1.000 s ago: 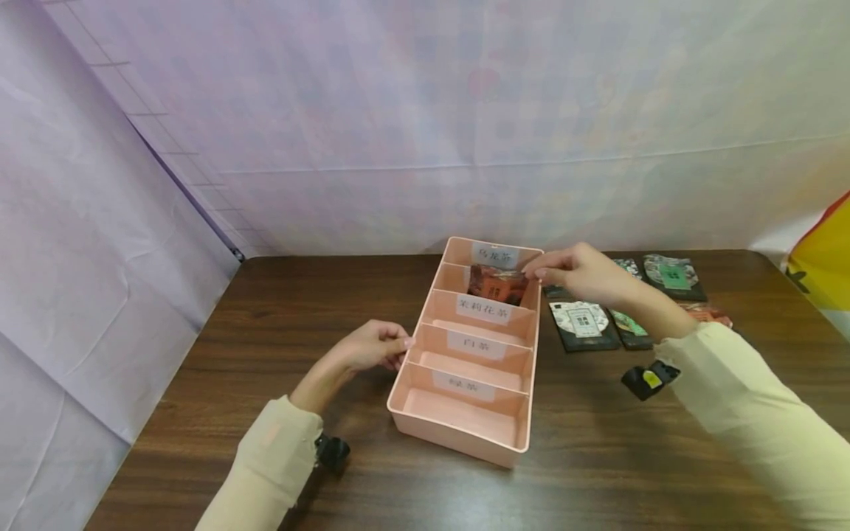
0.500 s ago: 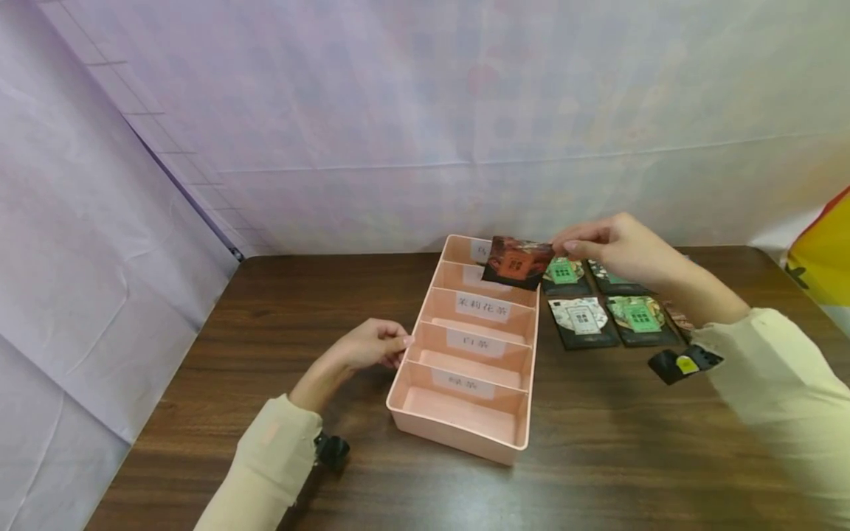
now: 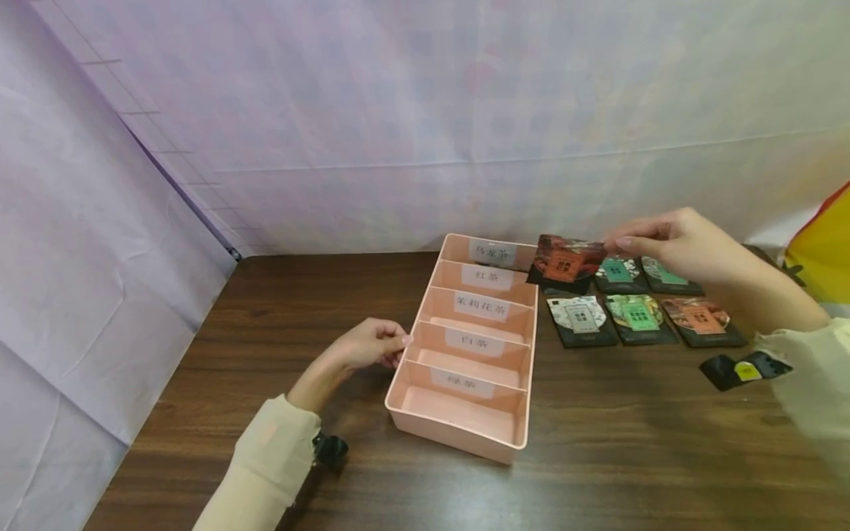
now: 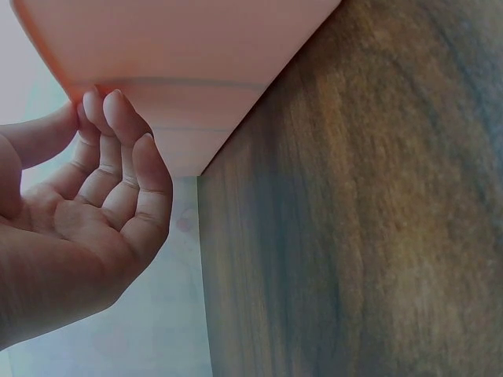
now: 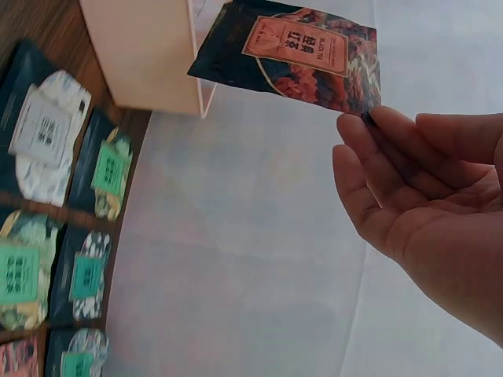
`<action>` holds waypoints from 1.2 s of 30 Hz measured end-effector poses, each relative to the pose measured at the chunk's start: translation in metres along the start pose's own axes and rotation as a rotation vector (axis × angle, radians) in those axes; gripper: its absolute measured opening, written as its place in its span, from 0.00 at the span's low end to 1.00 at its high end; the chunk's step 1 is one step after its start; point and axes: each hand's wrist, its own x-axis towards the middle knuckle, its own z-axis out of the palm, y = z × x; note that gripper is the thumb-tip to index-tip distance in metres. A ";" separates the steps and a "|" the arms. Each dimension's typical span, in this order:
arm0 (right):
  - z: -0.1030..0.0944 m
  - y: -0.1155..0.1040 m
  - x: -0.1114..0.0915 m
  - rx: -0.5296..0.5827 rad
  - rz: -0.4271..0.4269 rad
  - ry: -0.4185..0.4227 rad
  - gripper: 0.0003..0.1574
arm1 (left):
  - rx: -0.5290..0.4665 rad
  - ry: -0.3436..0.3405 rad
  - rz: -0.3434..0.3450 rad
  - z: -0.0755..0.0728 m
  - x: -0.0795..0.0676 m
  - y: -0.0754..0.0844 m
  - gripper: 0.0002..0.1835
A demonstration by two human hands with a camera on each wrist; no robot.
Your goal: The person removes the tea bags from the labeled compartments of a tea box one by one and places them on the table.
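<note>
My right hand (image 3: 677, 240) pinches a red-and-black tea sachet (image 3: 564, 264) by its corner, above the table just right of a pink divided box (image 3: 458, 440). In the right wrist view the sachet (image 5: 295, 55) hangs off the fingertips, its label reading "Black Tea". My left hand (image 3: 372, 344) holds the box's left rim; in the left wrist view its thumb and fingertips meet at the edge of the pink wall (image 4: 181, 47). Labelled compartments run front to back, and a dark edge shows in the rearmost one.
Right of the box lie several flat sachets: a white one (image 3: 581, 322), a green one (image 3: 640, 318), an orange one (image 3: 705, 321) and teal ones behind, including a teal sachet (image 3: 620, 274). A fabric curtain (image 3: 372, 133) hangs behind the wooden table (image 3: 299, 295).
The red sachet has come up out of the box's second compartment and moved right with my right hand, past the box's edge. My left hand has stayed on the rim.
</note>
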 end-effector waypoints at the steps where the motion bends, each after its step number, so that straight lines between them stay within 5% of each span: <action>1: -0.002 0.003 -0.002 -0.007 0.009 -0.004 0.30 | 0.001 0.000 0.000 0.000 0.000 0.000 0.09; 11: -0.006 0.033 -0.018 -0.198 -0.059 -0.016 0.20 | 0.001 -0.001 -0.001 0.001 0.000 0.000 0.09; 19: 0.006 0.056 -0.028 -0.150 -0.051 -0.082 0.17 | -0.004 -0.002 -0.004 0.000 0.001 -0.001 0.09; 36: 0.030 0.110 -0.028 -0.120 -0.304 -0.234 0.14 | 0.007 0.004 -0.005 0.000 -0.001 -0.001 0.09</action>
